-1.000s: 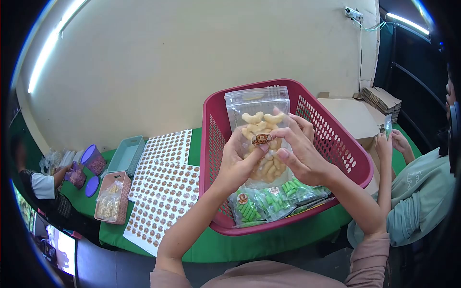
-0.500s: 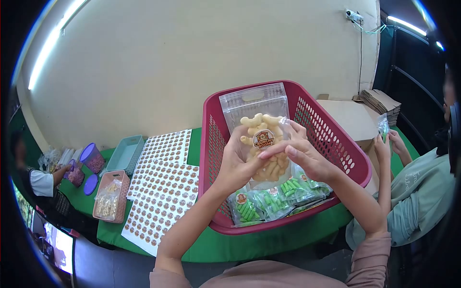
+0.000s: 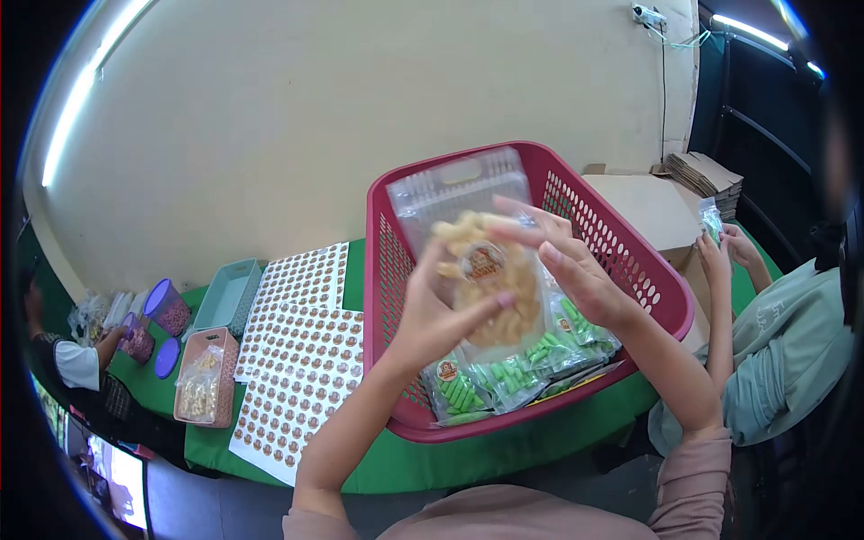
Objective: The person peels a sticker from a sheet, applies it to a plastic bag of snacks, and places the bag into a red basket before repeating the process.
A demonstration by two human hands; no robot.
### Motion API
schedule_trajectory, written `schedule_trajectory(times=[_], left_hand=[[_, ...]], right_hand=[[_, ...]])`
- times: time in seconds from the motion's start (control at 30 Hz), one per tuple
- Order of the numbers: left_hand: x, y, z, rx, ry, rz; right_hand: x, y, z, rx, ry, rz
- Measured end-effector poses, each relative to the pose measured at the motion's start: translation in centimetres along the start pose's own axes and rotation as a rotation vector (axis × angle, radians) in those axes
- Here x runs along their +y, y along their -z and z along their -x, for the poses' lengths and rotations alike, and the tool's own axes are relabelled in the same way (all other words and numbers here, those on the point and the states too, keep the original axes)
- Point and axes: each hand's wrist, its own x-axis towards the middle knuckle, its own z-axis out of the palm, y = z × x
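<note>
A clear zip pouch of pale curved puffs (image 3: pixel 520 283) stands upright in my left hand (image 3: pixel 425 315), with the thumb across its front. It is blurred, and its round brown label (image 3: pixel 486 262) faces me. My right hand (image 3: pixel 585 277) is beside the pouch's right side with the fingers spread and nothing gripped. Below both hands is a large dark-red basket (image 3: pixel 661 310) with perforated sides. In its bottom lie several clear pouches of green sticks (image 3: pixel 517 380), some bearing the same kind of label.
Sheets of round stickers (image 3: pixel 297 387) lie left of the basket on a green cloth (image 3: pixel 378 468). Beyond them are a teal tray (image 3: pixel 227 292), a pink basket (image 3: pixel 184 409) and purple-lidded tubs (image 3: pixel 171 315). Co-workers flank me; the right one holds a small packet (image 3: pixel 711 219). Cardboard (image 3: pixel 706 180) is stacked behind.
My right hand has come away from the pouch's front, its fingers opening out. The pouch, still in my left hand, has shifted slightly and tilted. The whole view has moved a little.
</note>
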Motion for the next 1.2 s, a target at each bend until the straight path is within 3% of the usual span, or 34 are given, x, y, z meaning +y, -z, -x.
schedule_trajectory(times=[0.13,0.23,0.3,0.43,0.5,0.63,0.83,0.9,1.0,1.1,1.17,1.2], left_hand=[[0.3,0.4,-0.1,0.155,0.073,0.142],[0.5,0.0,0.1,0.007,0.099,0.016],[0.4,-0.4,0.2,-0.03,0.091,0.139],[0.0,0.3,0.3,-0.096,0.11,0.026],[0.3,0.4,0.2,-0.047,0.114,0.057],[0.8,0.2,0.4,0.004,0.073,0.108],[-0.1,0.1,0.6,-0.069,0.074,0.15],[-0.2,0.5,0.5,-0.097,0.109,0.046],[0.5,0.6,0.3,0.062,0.139,0.005],[-0.4,0.7,0.4,-0.001,0.068,0.016],[-0.3,0.6,0.3,-0.013,0.074,0.036],[-0.4,0.6,0.4,-0.023,0.088,0.016]], right_hand=[[-0.1,-0.4,0.3,-0.093,-0.023,0.111],[0.2,-0.4,0.3,-0.146,-0.101,0.149],[0.0,-0.5,0.3,-0.106,-0.076,0.153],[-0.4,-0.4,0.2,0.08,-0.104,0.124],[-0.4,0.0,0.3,-0.015,0.002,0.14],[-0.1,-0.3,0.4,-0.245,-0.062,0.17],[0.0,-0.8,0.4,-0.103,-0.023,0.166],[-0.3,-1.1,0.5,0.031,-0.064,0.059],[-0.5,-0.6,0.7,-0.075,-0.122,0.095],[0.5,-0.5,0.4,-0.205,-0.101,0.171],[0.8,-0.6,-0.1,-0.183,-0.137,0.157],[1.2,-0.9,-0.7,0.055,-0.131,-0.035]])
